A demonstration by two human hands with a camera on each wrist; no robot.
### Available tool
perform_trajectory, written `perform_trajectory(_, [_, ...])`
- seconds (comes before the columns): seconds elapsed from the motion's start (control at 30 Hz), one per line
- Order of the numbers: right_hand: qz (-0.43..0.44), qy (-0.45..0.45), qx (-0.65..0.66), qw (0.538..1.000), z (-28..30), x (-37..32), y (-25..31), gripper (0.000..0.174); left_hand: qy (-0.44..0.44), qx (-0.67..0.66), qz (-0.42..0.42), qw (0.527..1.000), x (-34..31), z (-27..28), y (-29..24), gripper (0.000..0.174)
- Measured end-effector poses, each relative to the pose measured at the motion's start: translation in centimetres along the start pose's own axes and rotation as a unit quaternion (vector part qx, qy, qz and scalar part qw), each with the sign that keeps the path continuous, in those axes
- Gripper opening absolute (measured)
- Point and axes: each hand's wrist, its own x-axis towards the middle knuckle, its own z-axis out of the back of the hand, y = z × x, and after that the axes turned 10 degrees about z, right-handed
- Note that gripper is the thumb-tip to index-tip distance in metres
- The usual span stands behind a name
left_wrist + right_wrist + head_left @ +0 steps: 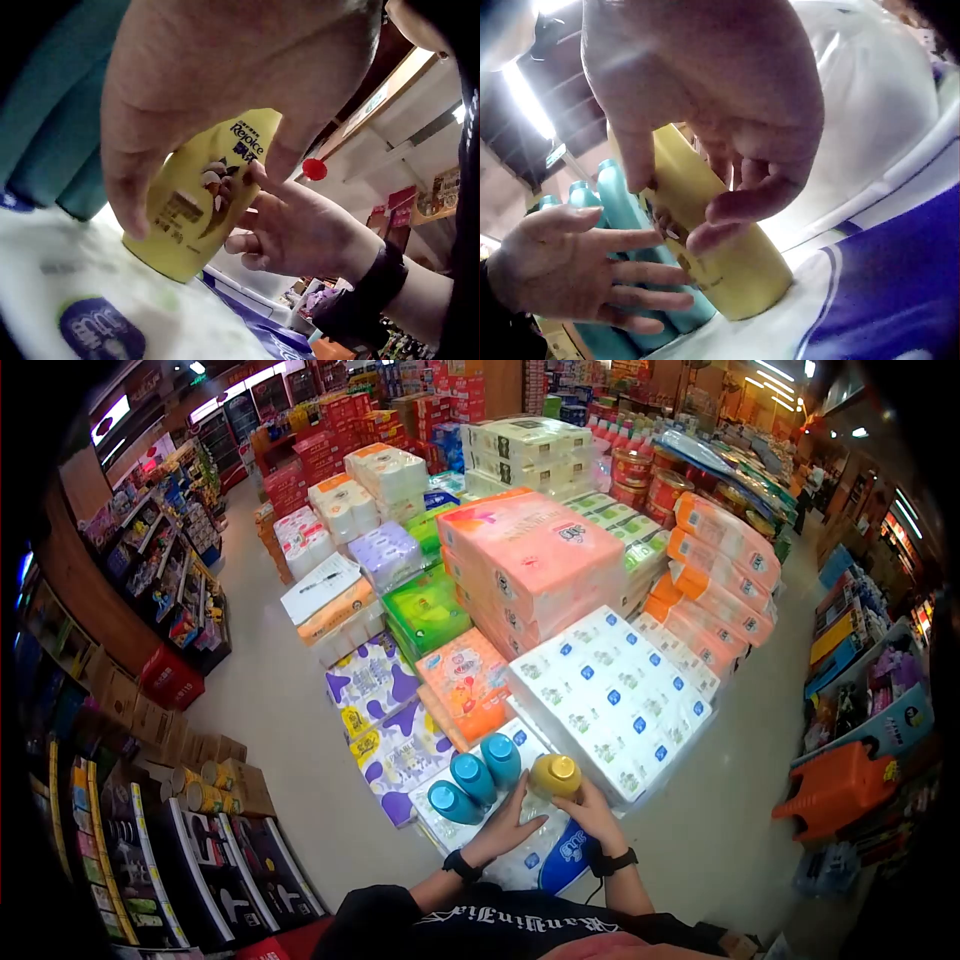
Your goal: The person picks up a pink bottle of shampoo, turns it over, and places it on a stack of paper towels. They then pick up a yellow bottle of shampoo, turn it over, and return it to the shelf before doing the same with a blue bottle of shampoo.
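Observation:
A yellow Rejoice shampoo bottle stands on a white tissue pack. My right hand grips it from the right side, thumb on one face and fingers curled round the other, as the right wrist view shows. My left hand is spread with straight fingers just left of the yellow bottle, its fingertips close to the bottle's side. Three teal bottles stand in a slanting row on the same pack, left of the yellow one and beside my left hand.
A large white tissue pack rises just beyond the yellow bottle. Orange and purple-patterned packs lie ahead and to the left, with pink cartons stacked behind. Store shelves line the left; an orange stool stands right.

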Motion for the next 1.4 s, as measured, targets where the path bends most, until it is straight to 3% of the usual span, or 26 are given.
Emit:
perform_trajectory(0.1, [0.018,-0.001,-0.042,0.999,0.1,0.1,0.9,0.066,-0.009,0.003,-0.015,1.0,0.1,-0.1,-0.3,0.089])
perform_trajectory(0.23, [-0.02,0.035,-0.089,0.995,0.3,-1.2,3.9,0.066,-0.012,0.056,-0.029,0.998,-1.1,0.4,-1.0,0.082])
perform_trajectory(0.4, [0.003,0.085,-0.106,0.991,-1.4,-5.5,4.3,0.065,-0.04,0.082,-0.031,0.995,-6.4,0.4,-2.4,0.073])
perform_trajectory(0.5, [0.02,0.124,-0.094,0.988,-2.7,-8.8,4.4,0.064,-0.084,0.127,-0.043,0.987,-10.1,-0.7,-0.2,0.068])
perform_trajectory(0.63, [0.004,0.196,-0.068,0.978,-3.9,-13.0,4.8,0.057,-0.112,0.145,0.062,0.981,-16.7,-2.2,-3.4,0.065])
perform_trajectory(0.9, [-0.006,0.31,-0.039,0.95,-6.0,-18.8,4.2,0.038,-0.143,0.085,0.154,0.974,-25.7,-6.6,-2.1,0.054])
perform_trajectory(0.97, [-0.002,0.31,0.027,0.95,-7.2,-19.9,4.3,0.039,-0.168,0.082,0.157,0.97,-27.4,-6.9,-2.1,0.053])
perform_trajectory(1.07, [-0.011,0.373,-0.011,0.928,-8.6,-20.1,3.6,0.041,-0.21,0.077,0.157,0.962,-30.2,-7.4,-1.2,0.052])
perform_trajectory(1.2, [0.012,0.427,0.014,0.904,-11.9,-19.8,7.0,0.042,-0.298,0.08,0.187,0.933,-35.1,-7.3,-3.4,0.054])
perform_trajectory(1.4, [0.083,0.537,0.029,0.839,-20.0,-22.3,12.1,0.039,-0.471,0.012,0.173,0.865,-45.5,-9.2,-2.2,0.047])
